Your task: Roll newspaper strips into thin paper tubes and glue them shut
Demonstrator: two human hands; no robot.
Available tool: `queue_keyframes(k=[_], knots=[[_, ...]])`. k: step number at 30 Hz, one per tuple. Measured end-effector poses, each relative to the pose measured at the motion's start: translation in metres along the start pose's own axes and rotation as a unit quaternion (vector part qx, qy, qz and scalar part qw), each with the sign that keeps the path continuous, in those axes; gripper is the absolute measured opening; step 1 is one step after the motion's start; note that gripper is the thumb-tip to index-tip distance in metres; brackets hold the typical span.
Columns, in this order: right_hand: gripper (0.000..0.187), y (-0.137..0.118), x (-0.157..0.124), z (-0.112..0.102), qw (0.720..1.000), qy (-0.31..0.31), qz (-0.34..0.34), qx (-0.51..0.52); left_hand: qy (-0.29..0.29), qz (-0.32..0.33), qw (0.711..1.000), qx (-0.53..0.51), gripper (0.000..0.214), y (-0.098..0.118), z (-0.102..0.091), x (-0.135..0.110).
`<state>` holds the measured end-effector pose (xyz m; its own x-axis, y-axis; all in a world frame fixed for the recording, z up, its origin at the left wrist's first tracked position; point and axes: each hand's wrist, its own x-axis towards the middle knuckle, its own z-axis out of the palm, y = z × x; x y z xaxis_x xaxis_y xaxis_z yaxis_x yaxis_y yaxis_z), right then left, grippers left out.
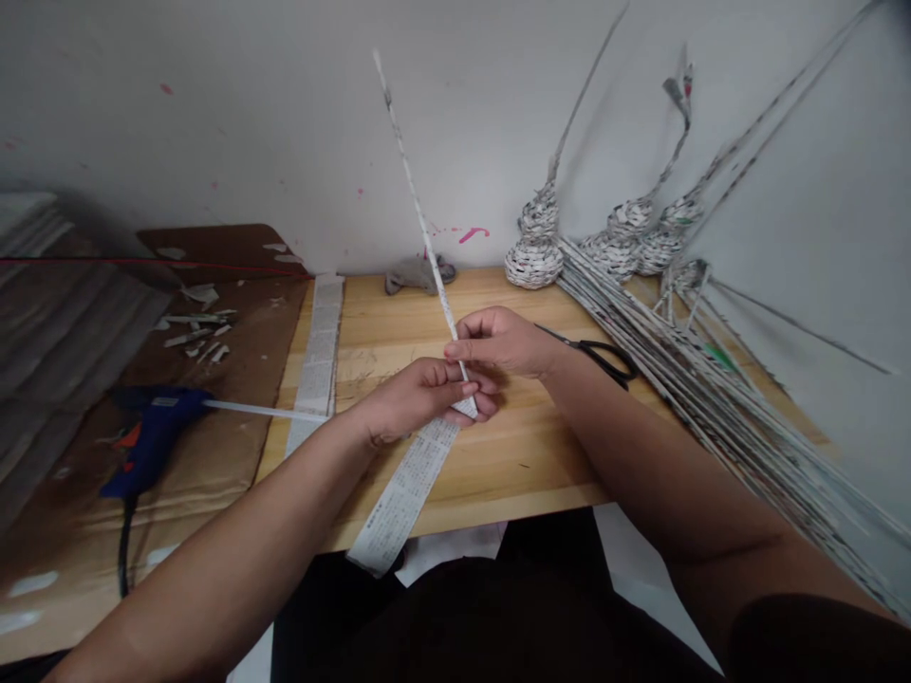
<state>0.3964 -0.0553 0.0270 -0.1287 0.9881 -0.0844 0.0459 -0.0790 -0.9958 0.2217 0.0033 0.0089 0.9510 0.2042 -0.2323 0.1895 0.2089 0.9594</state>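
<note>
Between my hands a newspaper strip point(409, 493) is wound into a thin paper tube point(419, 213) that slants up and to the left. My left hand point(419, 394) is closed on the lower end, its thumb pressing where the flat strip meets the tube. Just above, my right hand point(498, 346) pinches the tube between thumb and fingers. The loose strip hangs down past the table's front edge. Behind my left forearm lies a stack of flat newspaper strips point(318, 346).
Black-handled scissors point(604, 360) lie right of my hands, beside a bundle of paper tubes point(683, 370). Woven paper gourd shapes point(533, 261) stand along the wall. At left are a blue glue gun point(160, 432), paper scraps point(203, 332) and a newspaper stack point(64, 313). A grey rag point(413, 275) lies behind.
</note>
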Motion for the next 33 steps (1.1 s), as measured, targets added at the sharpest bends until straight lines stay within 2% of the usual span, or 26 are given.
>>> queue_keyframes(k=[4, 10, 17, 21, 26, 30, 33], knots=[[0.032, 0.001, -0.001, -0.004, 0.996, -0.084, 0.019, 0.033, -0.002, 0.005, 1.0, -0.007, 0.029, -0.003, -0.001, 0.001], [0.035, 0.003, 0.003, -0.001, 0.998, -0.004, 0.003, 0.061, -0.005, 0.01, 1.0, 0.005, 0.031, -0.003, -0.003, 0.002], [0.031, 0.006, 0.006, 0.001, 0.997, 0.053, -0.045, 0.026, 0.003, 0.011, 1.0, 0.003, 0.031, 0.0, -0.001, 0.001], [0.032, 0.008, 0.008, 0.006, 0.993, 0.081, -0.078, 0.044, 0.008, 0.014, 1.0, -0.008, 0.031, -0.001, -0.001, 0.001], [0.028, 0.006, 0.008, 0.005, 0.994, 0.076, -0.066, 0.049, -0.011, 0.004, 1.0, 0.003, 0.031, -0.002, -0.003, 0.0], [0.026, 0.003, 0.007, 0.003, 0.993, 0.072, -0.082, 0.043, -0.018, -0.011, 1.0, 0.01, 0.03, -0.001, -0.001, -0.001], [0.029, 0.001, 0.006, 0.004, 0.993, 0.071, -0.077, 0.047, -0.026, -0.014, 0.999, 0.014, 0.029, 0.001, -0.001, -0.002]])
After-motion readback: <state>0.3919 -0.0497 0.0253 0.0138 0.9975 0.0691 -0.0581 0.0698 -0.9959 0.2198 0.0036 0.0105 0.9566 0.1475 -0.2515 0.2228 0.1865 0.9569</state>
